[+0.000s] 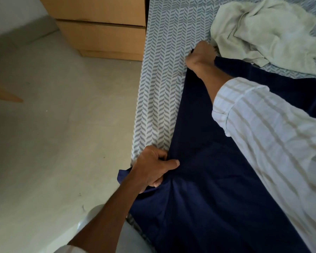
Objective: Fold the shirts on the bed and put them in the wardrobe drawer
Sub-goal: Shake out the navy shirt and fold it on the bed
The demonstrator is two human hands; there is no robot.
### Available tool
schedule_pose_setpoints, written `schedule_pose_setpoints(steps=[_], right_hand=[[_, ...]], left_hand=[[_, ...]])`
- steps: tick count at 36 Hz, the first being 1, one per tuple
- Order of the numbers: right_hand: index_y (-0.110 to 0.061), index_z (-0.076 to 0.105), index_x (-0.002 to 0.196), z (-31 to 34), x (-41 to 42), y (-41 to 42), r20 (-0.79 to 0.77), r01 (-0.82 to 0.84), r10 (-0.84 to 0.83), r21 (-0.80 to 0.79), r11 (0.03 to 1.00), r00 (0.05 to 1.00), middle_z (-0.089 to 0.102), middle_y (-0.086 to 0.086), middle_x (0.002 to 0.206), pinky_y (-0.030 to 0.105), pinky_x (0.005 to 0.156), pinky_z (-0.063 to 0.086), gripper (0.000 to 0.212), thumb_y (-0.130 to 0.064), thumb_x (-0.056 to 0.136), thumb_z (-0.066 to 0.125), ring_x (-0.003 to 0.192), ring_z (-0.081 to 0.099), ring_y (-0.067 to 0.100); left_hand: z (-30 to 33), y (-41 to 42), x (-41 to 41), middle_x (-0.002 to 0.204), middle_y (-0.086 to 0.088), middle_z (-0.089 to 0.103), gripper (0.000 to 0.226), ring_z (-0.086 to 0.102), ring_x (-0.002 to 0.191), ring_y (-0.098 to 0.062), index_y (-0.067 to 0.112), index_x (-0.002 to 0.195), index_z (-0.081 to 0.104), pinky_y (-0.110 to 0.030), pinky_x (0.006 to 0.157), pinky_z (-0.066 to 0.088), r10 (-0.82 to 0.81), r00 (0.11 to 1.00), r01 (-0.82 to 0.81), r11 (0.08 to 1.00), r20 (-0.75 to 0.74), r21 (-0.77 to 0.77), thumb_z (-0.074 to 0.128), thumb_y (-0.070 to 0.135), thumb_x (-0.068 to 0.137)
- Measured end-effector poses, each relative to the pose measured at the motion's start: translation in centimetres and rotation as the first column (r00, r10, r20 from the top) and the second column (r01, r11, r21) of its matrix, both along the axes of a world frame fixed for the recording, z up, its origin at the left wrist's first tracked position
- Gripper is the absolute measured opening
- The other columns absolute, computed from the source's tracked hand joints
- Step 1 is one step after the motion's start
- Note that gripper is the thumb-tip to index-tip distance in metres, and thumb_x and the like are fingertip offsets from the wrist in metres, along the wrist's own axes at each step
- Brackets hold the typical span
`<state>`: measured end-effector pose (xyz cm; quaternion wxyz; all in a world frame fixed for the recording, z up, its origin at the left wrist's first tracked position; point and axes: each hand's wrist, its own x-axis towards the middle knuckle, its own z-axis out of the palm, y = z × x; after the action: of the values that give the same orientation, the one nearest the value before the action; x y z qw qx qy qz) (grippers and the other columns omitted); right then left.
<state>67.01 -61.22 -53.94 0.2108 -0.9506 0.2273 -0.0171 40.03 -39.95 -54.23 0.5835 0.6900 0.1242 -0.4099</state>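
Head view: navy shirt (204,143) stretched between hands; left (153,167), right (201,57) grip edge.

Floor (53,143): pale beige-grey, smooth, fills everything left of the left hand (153,166) grip, from beside it out to the frame edge. Small dark specks and scuffs on it, below-left of that grip. Tan wooden tapered piece (5,96): at the far left edge, well apart from both grips, point facing toward them; can't tell what it belongs to. Pale wall (13,13): top-left corner, far left of the right hand (201,57) grip, meeting the floor along a slanted line.
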Motion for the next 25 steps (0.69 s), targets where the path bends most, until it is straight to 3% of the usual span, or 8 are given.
schedule_pose_setpoints(steps=[4, 8, 10, 13, 16, 19, 22, 25], right_hand=[[-0.006, 0.062, 0.116, -0.5, -0.3, 0.4, 0.041, 0.019, -0.019, -0.003, 1.000, 0.999, 0.066, 0.010, 0.121, 0.025, 0.068, 0.042, 0.023, -0.017, 0.099, 0.053, 0.111, 0.064, 0.024], [-0.012, 0.059, 0.083, -0.4, -1.4, 0.5, 0.046, -0.060, 0.058, 0.052, 0.997, 0.997, 0.067, 0.007, 0.098, 0.026, 0.068, 0.046, 0.019, -0.015, 0.098, 0.046, 0.099, 0.066, 0.023], [-0.013, 0.063, 0.092, 0.0, -2.9, 0.1, 0.074, -0.112, 0.103, 0.120, 0.987, 0.992, 0.067, 0.005, 0.101, 0.029, 0.075, 0.050, 0.019, -0.018, 0.098, 0.046, 0.100, 0.065, 0.021], [-0.014, 0.064, 0.122, 0.0, -7.1, -1.2, 0.164, -0.180, 0.141, 0.260, 0.949, 0.976, 0.068, 0.001, 0.115, 0.025, 0.093, 0.049, 0.026, -0.024, 0.100, 0.052, 0.108, 0.063, 0.014], [-0.013, 0.064, 0.124, -0.2, -12.9, -4.2, 0.237, -0.194, 0.144, 0.200, 0.960, 0.961, 0.069, 0.001, 0.114, 0.020, 0.089, 0.047, 0.027, -0.022, 0.100, 0.057, 0.105, 0.064, 0.012], [-0.013, 0.068, 0.114, -0.4, -18.9, -9.3, 0.258, -0.109, 0.076, 0.113, 0.988, 0.963, 0.070, 0.004, 0.109, 0.020, 0.081, 0.045, 0.020, -0.019, 0.099, 0.058, 0.097, 0.067, 0.017], [-0.016, 0.069, 0.108, -0.1, -23.9, -15.6, 0.189, 0.045, -0.053, 0.047, 0.998, 0.980, 0.070, 0.006, 0.106, 0.032, 0.081, 0.052, 0.017, -0.020, 0.098, 0.057, 0.092, 0.066, 0.024], [-0.011, 0.069, 0.108, 0.9, -27.5, -21.2, 0.164, 0.198, -0.193, -0.015, 0.980, 0.967, 0.069, 0.014, 0.108, 0.039, 0.084, 0.051, 0.019, -0.019, 0.097, 0.056, 0.098, 0.065, 0.032]], left_hand=[[-0.3, -0.1, -0.2, 0.048, -0.004, 0.032, 0.037, 0.029, 0.031, -0.015, 0.005, 0.066, 0.047, -0.020, 0.036, 0.025, 0.008, 0.999, -0.011, 0.998, 0.044, 0.054, 0.075, 0.014, 0.088], [-0.4, -0.3, -0.2, 0.049, -0.008, 0.037, 0.032, 0.034, 0.029, -0.017, 0.007, 0.067, 0.051, -0.020, 0.035, 0.028, 0.021, 0.996, -0.033, 0.991, 0.089, 0.129, 0.074, 0.015, 0.087], [-0.2, -0.4, -0.4, 0.050, -0.008, 0.037, 0.033, 0.035, 0.030, -0.017, 0.008, 0.065, 0.049, -0.021, 0.035, 0.028, 0.032, 0.994, -0.049, 0.985, 0.108, 0.164, 0.074, 0.013, 0.086], [0.3, -0.6, -0.7, 0.051, -0.007, 0.035, 0.038, 0.036, 0.031, -0.016, 0.008, 0.062, 0.043, -0.022, 0.035, 0.028, 0.040, 0.989, -0.068, 0.978, 0.140, 0.199, 0.073, 0.011, 0.086], [0.6, -0.8, -0.9, 0.045, -0.005, 0.035, 0.049, 0.036, 0.031, -0.016, 0.015, 0.055, 0.036, -0.022, 0.038, 0.029, 0.052, 0.986, -0.088, 0.969, 0.158, 0.230, 0.073, 0.012, 0.086], [1.1, -1.1, -1.2, 0.042, -0.006, 0.038, 0.052, 0.037, 0.031, -0.016, 0.017, 0.052, 0.035, -0.023, 0.040, 0.031, 0.043, 0.983, -0.091, 0.958, 0.180, 0.270, 0.073, 0.014, 0.087], [1.6, -1.5, -1.5, 0.042, -0.015, 0.050, 0.043, 0.047, 0.033, -0.021, 0.011, 0.057, 0.046, -0.024, 0.042, 0.038, -0.042, 0.973, -0.055, 0.914, 0.227, 0.402, 0.072, 0.025, 0.088], [2.4, -1.8, -2.0, 0.052, -0.010, 0.064, 0.032, 0.067, 0.057, -0.026, 0.012, 0.072, 0.057, -0.034, 0.064, 0.052, -0.187, 0.934, -0.033, 0.805, 0.306, 0.592, 0.068, 0.038, 0.086]])
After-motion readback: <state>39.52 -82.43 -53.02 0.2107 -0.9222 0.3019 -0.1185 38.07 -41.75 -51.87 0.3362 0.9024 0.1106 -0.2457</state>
